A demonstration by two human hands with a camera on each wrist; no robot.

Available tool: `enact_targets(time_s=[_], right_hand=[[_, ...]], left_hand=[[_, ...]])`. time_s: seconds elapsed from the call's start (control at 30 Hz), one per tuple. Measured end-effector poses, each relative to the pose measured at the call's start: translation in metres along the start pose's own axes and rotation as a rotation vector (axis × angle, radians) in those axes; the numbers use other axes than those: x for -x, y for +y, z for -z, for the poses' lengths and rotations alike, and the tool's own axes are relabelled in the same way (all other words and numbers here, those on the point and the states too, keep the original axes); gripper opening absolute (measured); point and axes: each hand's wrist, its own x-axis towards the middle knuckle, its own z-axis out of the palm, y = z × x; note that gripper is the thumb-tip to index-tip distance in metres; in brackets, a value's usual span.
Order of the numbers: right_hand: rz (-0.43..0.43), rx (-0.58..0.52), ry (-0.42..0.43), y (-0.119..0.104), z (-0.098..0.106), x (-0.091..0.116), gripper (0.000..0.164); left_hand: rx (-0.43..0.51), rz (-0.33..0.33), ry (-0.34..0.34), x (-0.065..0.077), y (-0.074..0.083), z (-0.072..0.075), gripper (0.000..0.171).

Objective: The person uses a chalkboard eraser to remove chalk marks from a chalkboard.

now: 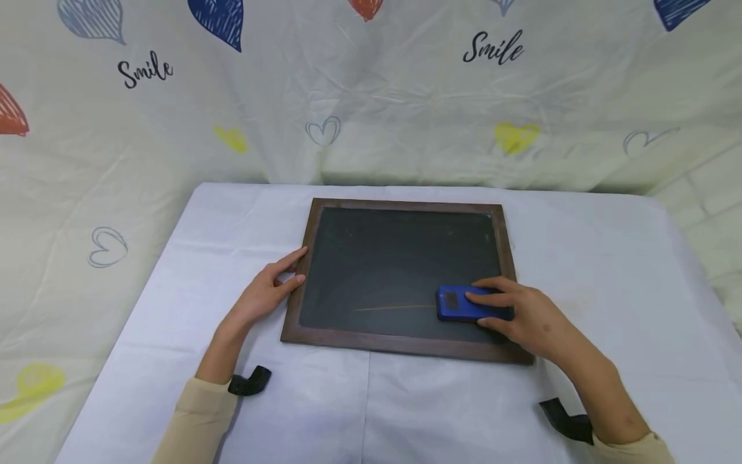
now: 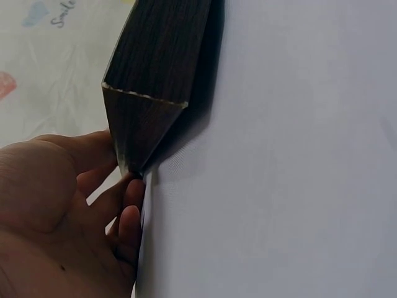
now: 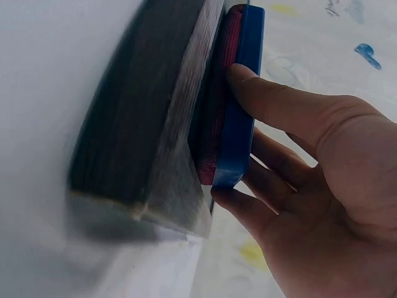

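Note:
A chalkboard with a brown wooden frame lies on the white-covered table. My right hand grips a blue chalkboard eraser from above, thumb on the near side and fingers over the far side. In the right wrist view the eraser's reddish felt faces the board. A thin orange chalk line runs left from the eraser; its right end is hidden beneath it. My left hand rests its thumb and index finger against the frame's left edge, with other fingers low beside the frame in the left wrist view.
White cloth covers the table around the board. Behind and to the left hangs a pale curtain printed with hearts and "Smile". Black straps show at both wrists, by beige sleeves.

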Motion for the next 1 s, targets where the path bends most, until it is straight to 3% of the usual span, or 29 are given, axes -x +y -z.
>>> enact_targets(time_s=[0.27,0.63,1.0], right_hand=[[-0.023,-0.043,-0.009,-0.010,-0.009,-0.006,0.046],[0.027,-0.045,-0.021,-0.017,-0.015,-0.019,0.047],[0.043,-0.046,-0.072,-0.040,-0.027,-0.040,0.049]], left_hand=[[-0.006,0.016,0.002,0.005,0.001,0.002,0.061],[-0.001,-0.022,-0.001,0.000,0.000,-0.001,0.061],[-0.006,-0.021,0.004,0.000,0.001,0.000,0.061]])
